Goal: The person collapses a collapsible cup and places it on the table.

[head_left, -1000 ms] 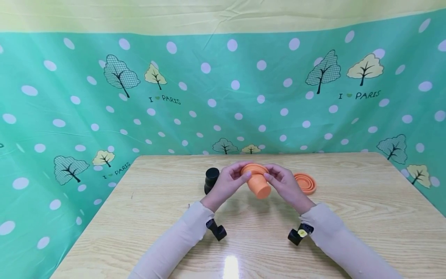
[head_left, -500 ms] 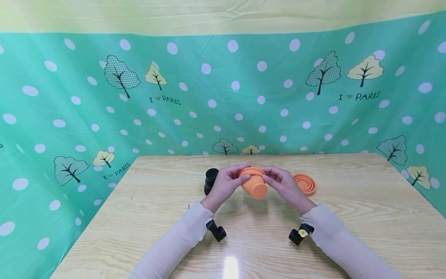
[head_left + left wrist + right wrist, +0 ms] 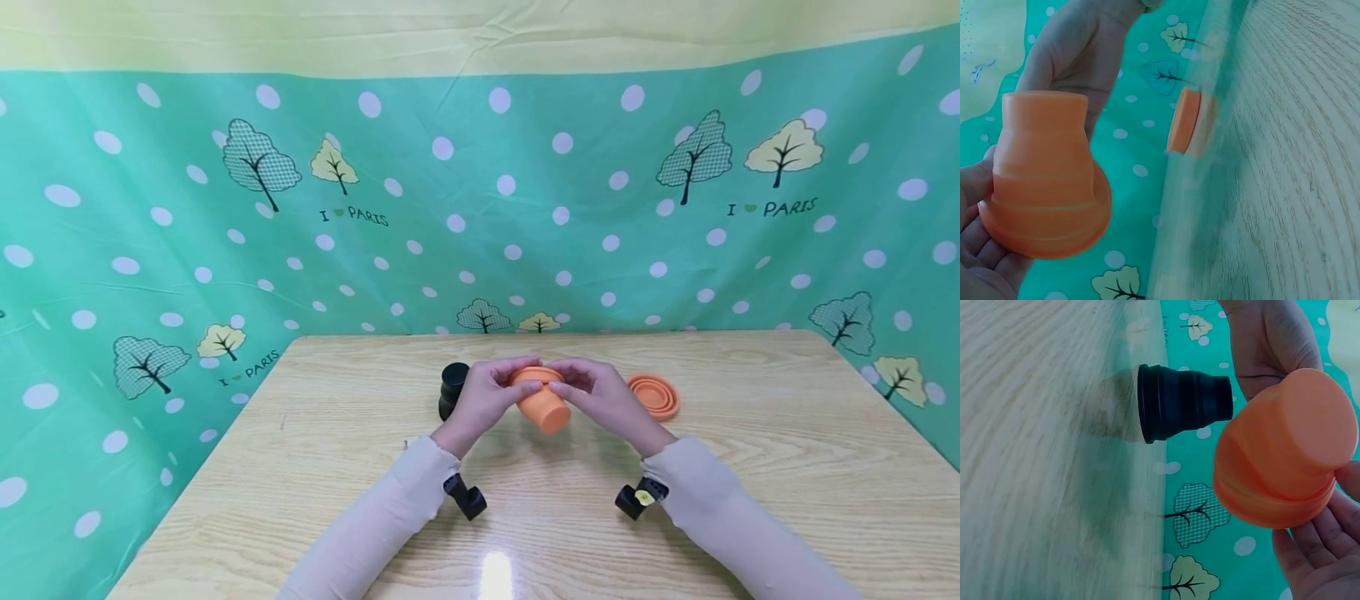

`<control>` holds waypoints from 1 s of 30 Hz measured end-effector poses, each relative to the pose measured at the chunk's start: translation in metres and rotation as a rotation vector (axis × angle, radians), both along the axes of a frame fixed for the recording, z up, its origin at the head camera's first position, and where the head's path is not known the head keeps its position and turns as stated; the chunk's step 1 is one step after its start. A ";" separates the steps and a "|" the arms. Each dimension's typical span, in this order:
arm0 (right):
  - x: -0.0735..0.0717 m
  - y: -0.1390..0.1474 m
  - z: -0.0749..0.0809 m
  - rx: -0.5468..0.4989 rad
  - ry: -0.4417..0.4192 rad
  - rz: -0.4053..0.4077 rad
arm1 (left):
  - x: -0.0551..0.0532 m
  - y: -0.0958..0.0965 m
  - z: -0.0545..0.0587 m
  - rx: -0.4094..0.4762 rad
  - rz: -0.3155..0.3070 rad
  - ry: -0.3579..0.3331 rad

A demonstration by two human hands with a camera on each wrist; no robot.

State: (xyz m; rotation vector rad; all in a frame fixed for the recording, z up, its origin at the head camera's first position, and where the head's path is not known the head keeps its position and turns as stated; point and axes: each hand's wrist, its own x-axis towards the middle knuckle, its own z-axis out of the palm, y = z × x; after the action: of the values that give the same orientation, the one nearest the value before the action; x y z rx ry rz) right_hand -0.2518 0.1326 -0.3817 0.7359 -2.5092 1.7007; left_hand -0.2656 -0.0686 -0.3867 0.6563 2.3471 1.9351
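Presently, my left grip (image 3: 482, 402) and right grip (image 3: 611, 403) pinch the orange collapsible cup (image 3: 546, 410) above the desk (image 3: 337, 467), its base tilted toward me. A black collapsible cup (image 3: 452, 388) stands inverted at left; a flattened orange cup (image 3: 655, 396) lies at right.

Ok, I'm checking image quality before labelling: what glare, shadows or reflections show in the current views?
Head view: a bright glare patch on the table near the bottom edge, faint shadows below the orange cup; left wrist view: dimmer, the curtain reflected hazily on the table; right wrist view: also dim, a smeared reflection beside the black cup.
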 end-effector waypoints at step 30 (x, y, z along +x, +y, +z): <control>-0.002 0.000 -0.003 -0.270 -0.037 -0.078 | -0.001 0.002 0.001 0.127 -0.061 -0.026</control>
State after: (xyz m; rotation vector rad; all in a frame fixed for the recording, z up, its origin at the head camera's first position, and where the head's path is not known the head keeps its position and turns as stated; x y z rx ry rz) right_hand -0.2541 0.1322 -0.3847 0.5807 -2.2315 1.9856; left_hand -0.2670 -0.0669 -0.3859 0.6980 2.1769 2.0664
